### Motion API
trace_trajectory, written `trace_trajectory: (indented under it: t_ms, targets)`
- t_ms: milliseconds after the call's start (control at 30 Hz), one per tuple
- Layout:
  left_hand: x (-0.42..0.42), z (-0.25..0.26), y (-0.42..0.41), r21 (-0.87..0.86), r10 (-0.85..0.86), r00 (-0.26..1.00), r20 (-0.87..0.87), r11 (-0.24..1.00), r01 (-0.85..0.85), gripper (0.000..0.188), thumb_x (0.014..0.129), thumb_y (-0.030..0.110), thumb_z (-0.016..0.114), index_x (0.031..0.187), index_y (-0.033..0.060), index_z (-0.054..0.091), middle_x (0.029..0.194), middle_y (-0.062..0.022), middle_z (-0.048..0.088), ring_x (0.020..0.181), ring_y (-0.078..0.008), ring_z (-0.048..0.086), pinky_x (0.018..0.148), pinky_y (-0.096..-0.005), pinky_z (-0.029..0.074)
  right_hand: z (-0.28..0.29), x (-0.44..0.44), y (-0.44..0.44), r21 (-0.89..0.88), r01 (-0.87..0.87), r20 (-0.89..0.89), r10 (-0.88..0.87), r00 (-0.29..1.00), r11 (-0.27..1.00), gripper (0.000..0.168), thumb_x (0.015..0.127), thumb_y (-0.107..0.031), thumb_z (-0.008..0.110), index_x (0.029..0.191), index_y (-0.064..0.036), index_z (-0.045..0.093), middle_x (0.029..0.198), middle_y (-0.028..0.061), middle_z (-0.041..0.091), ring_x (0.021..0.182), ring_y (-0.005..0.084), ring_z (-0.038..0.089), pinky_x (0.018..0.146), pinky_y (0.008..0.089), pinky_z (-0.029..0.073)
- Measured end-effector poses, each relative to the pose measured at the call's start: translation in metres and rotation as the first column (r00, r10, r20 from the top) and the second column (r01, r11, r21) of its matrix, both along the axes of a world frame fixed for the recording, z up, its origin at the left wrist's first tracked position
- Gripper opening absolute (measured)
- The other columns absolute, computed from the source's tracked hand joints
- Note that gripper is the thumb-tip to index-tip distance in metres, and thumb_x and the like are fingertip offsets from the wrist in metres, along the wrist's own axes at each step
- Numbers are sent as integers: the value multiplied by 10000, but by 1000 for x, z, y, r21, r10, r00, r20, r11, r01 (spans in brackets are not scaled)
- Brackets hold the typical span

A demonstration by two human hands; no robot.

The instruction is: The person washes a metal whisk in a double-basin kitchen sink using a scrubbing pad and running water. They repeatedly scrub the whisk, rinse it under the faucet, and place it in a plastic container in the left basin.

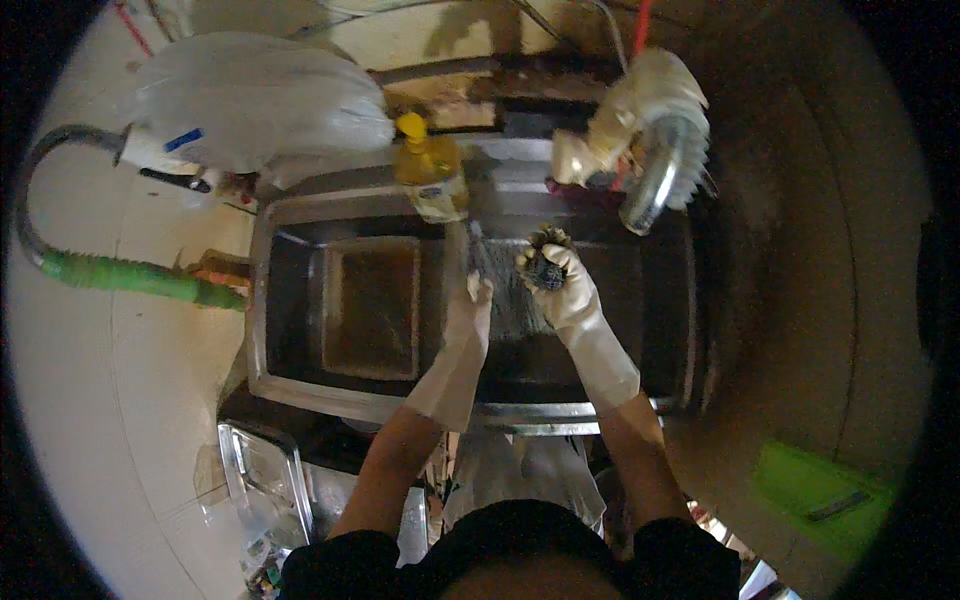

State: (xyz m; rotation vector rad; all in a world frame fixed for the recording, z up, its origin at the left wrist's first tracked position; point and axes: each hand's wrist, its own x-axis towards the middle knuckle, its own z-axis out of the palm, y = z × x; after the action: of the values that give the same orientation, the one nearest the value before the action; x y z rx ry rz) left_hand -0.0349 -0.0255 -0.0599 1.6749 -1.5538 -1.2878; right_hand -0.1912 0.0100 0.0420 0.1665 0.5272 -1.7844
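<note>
Both of my hands wear long whitish rubber gloves over a two-basin metal sink (255, 322). My right hand (570, 289) grips a dark, coarse scouring pad (546, 271) above the right basin. My left hand (474, 300) is near the divider between the basins, fingers pointing away from me. A blurred, streaky grey surface (517, 300) lies between the hands; whether my left hand holds its edge is unclear. Behind my left hand, a bottle of yellow liquid (431, 180) with a yellow cap and a label stands at the sink's back rim.
A full white plastic bag (262, 97) sits behind the left basin. A grey hose with a green sleeve (142, 281) curves along the left wall. At back right is a plastic-wrapped bundle with a shiny metal piece (660, 172). A metal tray (266, 480) leans at lower left.
</note>
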Motion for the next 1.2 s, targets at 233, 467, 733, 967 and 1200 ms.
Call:
trace_trajectory:
  t_ms: [233, 467, 733, 967, 1200]
  targets:
    - [12, 204, -169, -333, -13, 999, -37, 943, 0, 651, 902, 507, 544, 1346, 37, 470, 1345, -198, 498, 1256, -295, 462, 1050, -368, 333, 41, 41, -104, 61, 4, -165, 6, 986, 998, 255, 858, -123, 594, 1104, -72, 547, 971, 85, 607, 880, 245, 603, 811, 410, 525]
    - [-15, 170, -258, -74, -145, 953, 265, 983, 170, 826, 785, 718, 529, 1336, 104, 506, 1308, -185, 516, 1215, -302, 478, 1016, -383, 362, 43, 57, -182, 70, -89, -29, 91, 995, 994, 231, 897, -218, 528, 1088, -90, 553, 989, 98, 630, 902, 255, 609, 786, 421, 526]
    - [-24, 184, -229, 103, -156, 938, -309, 975, 196, 664, 869, 518, 606, 1343, 79, 457, 1329, -142, 473, 1134, -252, 491, 973, -374, 399, 29, 50, -187, -4, -97, -12, 97, 995, 995, 225, 915, -255, 513, 1058, -84, 546, 933, 88, 605, 858, 239, 601, 756, 423, 529]
    - [156, -25, -150, -6, 354, 924, -147, 934, -358, 562, 924, 397, 546, 1290, -26, 488, 1277, -174, 544, 1178, -297, 510, 984, -386, 392, 6, 58, -93, 293, -52, -129, 93, 987, 955, 176, 879, -265, 634, 889, -105, 563, 740, -8, 496, 660, 146, 496, 598, 277, 436]
    - [233, -148, -73, 354, 76, 841, 535, 884, -305, 447, 887, 370, 578, 1102, -22, 598, 1067, -223, 635, 975, -372, 626, 824, -452, 510, -108, 18, 55, 444, -46, -55, 78, 995, 895, 169, 935, -278, 567, 846, -134, 567, 736, -14, 542, 638, 137, 536, 582, 284, 494]
